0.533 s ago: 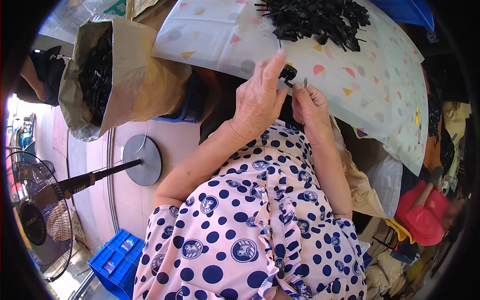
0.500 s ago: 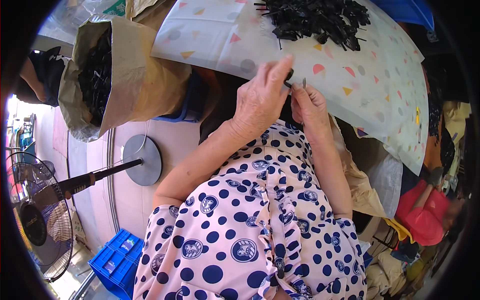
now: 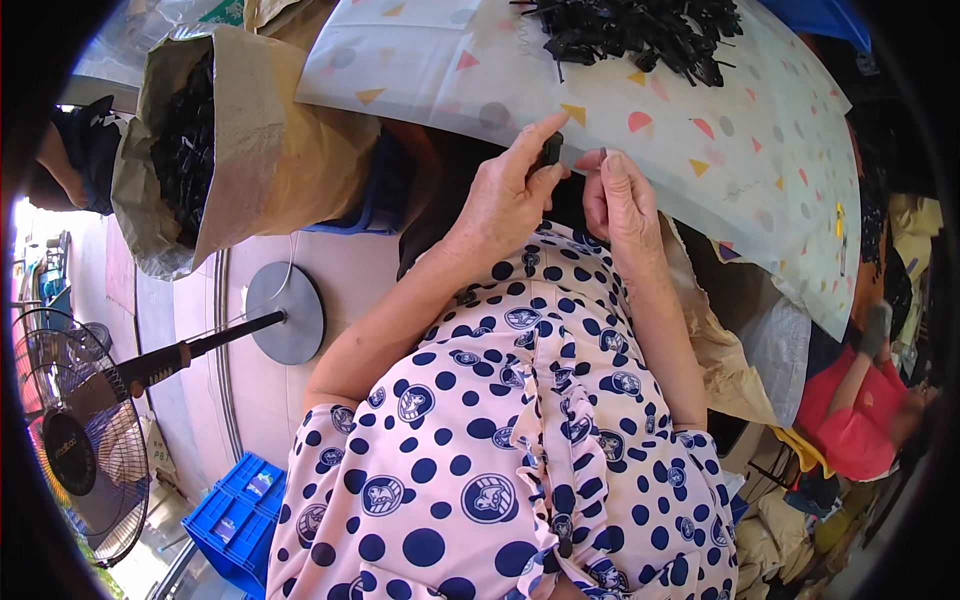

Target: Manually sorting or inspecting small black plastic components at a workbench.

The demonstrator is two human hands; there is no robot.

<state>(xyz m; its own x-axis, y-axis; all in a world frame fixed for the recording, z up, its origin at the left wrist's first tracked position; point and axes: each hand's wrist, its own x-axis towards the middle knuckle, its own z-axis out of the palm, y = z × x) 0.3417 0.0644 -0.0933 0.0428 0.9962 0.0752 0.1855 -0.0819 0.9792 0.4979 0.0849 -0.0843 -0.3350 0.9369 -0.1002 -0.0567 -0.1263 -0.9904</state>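
My left hand pinches a small black plastic part between thumb and fingers, the index finger stretched out past it. Close by on its right, my right hand is closed with the thumb pressed on the fingers. A thin greyish tip sticks up from that grip; most of it is hidden by the fingers. Both hands are just off the near edge of a table covered with a patterned white sheet. Farther back on the sheet lies a heap of similar black parts.
At the left stands an open paper sack full of black parts, beside a blue crate. A fan, its round base and a blue box are lower left. Another person in red is at the far right.
My left hand has drawn slightly left and down, tilting the black part more upright. The hands are a little farther apart. The person in red has shifted an arm.
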